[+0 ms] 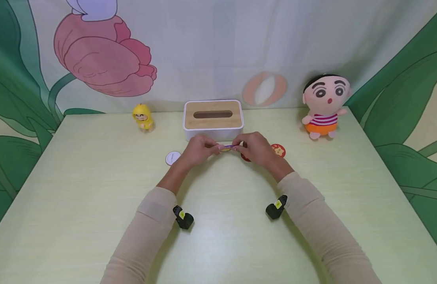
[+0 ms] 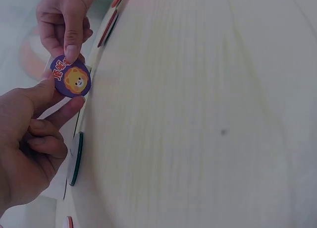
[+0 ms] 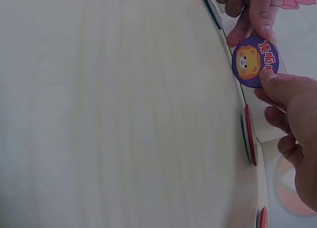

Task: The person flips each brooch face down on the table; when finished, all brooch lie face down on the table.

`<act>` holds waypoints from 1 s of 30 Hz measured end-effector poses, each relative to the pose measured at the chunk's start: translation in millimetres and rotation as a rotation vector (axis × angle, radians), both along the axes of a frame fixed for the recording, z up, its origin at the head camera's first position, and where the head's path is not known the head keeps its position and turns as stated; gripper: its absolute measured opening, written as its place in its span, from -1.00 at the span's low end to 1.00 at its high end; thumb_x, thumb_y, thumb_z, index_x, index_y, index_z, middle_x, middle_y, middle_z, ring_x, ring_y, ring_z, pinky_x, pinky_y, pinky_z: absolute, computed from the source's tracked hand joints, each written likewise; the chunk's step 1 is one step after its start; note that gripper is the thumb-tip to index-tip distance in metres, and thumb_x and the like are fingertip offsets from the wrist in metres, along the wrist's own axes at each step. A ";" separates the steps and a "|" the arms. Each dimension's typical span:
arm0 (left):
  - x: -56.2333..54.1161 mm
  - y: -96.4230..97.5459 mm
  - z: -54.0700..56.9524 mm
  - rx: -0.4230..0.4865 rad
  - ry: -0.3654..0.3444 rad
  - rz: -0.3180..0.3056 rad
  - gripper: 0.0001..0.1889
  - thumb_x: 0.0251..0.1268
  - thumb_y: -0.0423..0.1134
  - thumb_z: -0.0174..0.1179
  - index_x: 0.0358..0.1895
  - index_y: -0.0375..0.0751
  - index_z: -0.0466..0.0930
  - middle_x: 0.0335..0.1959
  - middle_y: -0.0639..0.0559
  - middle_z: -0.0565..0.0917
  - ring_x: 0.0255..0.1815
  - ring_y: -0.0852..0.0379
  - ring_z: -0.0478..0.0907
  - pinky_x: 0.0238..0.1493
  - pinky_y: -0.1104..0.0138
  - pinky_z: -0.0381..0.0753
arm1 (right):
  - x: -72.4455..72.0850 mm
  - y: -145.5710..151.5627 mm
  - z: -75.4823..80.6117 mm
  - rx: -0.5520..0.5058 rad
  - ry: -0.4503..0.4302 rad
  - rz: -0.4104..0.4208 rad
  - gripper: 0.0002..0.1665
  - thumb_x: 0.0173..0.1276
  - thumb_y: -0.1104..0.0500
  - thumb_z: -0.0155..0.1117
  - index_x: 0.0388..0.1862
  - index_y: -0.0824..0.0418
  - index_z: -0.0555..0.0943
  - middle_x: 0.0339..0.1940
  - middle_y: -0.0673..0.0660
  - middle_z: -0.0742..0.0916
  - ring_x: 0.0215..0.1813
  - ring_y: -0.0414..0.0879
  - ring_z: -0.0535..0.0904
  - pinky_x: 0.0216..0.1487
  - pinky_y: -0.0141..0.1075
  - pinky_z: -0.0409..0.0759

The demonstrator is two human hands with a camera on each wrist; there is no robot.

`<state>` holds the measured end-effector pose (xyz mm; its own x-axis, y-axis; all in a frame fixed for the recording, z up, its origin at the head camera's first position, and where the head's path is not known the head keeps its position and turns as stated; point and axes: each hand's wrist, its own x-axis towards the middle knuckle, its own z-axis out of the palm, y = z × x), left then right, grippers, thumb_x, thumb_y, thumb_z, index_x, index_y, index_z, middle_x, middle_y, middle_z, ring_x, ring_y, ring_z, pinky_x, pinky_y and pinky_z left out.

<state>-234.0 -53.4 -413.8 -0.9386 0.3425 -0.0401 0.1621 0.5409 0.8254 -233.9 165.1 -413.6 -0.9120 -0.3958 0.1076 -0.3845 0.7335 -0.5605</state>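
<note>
Before the tissue box (image 1: pixel 213 123), left fingers (image 2: pixel 69 112) and right fingers (image 3: pixel 283 87) pinching lion disc (image 3: pixel 247 62), lettering (image 3: pixel 268 57) partly thumb-covered

Red disc (image 1: pixel 244 158) — partly behind right hand (image 1: pixel 256 149) | left sleeve (image 1: pixel 141 236) — cut off

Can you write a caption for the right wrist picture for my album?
Left hand and right hand together hold a purple lion disc over a pale table.

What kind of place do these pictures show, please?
Probably an indoor play or recording corner, though the pictures cannot confirm it. A pale table stands before a backdrop with large cartoon plants, and a plush doll is near the table's far edge.
</note>
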 end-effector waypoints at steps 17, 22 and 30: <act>-2.2 3.4 5.9 -0.109 -0.069 -0.098 -0.64 0.32 -0.21 0.37 0.04 -0.42 0.72 0.01 -0.26 0.77 -0.15 0.11 0.51 -0.23 0.48 0.43 | -3.9 -0.4 1.5 -0.087 -0.228 0.024 -0.63 0.31 0.18 0.47 0.04 0.35 0.74 -0.32 0.19 0.76 -0.44 -0.17 0.43 -0.42 -0.40 0.37; -3.3 5.9 7.0 -0.153 -0.052 -0.112 -0.68 0.24 -0.24 0.44 -0.04 -0.41 0.76 -0.19 -0.19 0.79 -0.26 0.17 0.45 -0.30 0.50 0.37 | -3.7 -1.1 2.9 -0.079 -0.289 0.050 -0.64 0.28 0.20 0.49 0.02 0.33 0.75 -0.20 0.21 0.77 -0.30 -0.12 0.53 -0.33 -0.41 0.46; -0.7 10.2 6.1 -0.175 -0.033 -0.100 -0.71 0.17 -0.27 0.49 -0.09 -0.37 0.79 -0.35 -0.09 0.76 -0.32 0.20 0.42 -0.35 0.48 0.34 | -3.6 0.5 -2.2 -0.105 -0.257 0.076 -0.62 0.19 0.23 0.56 -0.02 0.34 0.76 -0.10 0.25 0.83 -0.10 -0.04 0.62 -0.12 -0.38 0.55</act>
